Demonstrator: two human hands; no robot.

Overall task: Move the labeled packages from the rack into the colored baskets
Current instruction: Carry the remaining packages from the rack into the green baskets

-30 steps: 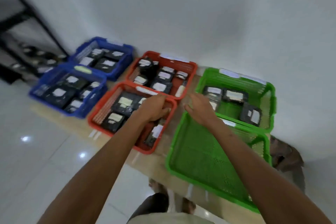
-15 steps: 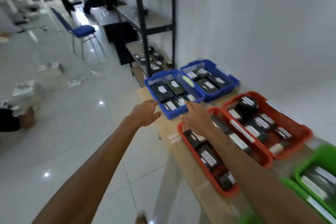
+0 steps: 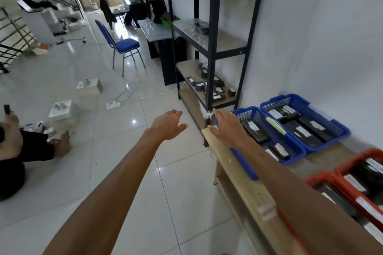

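The labeled packages I have left to move lie on the low shelf of the black rack. They are dark flat packs with white labels, scattered loosely toward the end of the shelf near the wall. Just this side of the rack the two blue baskets stand side by side on the wooden surface, both already carrying packs. The red baskets come next along the surface at the right edge of my view, also part filled.

Both my hands are empty. My left hand hangs out over the tiled floor, fingers loose and slightly spread. My right hand reaches over the end corner of the surface, fingers stretched forward, close to the corner of the nearer blue basket and to the rack's front post.

I judge this to be the reach for the next pack, since I hold nothing and both arms point at the rack. Next I need to close in, stoop to the low shelf and get a hand past the front post. Then I take one pack by its edges and read its label to choose the basket.

Further off a blue chair stands on the floor, and a person sits low at the left edge
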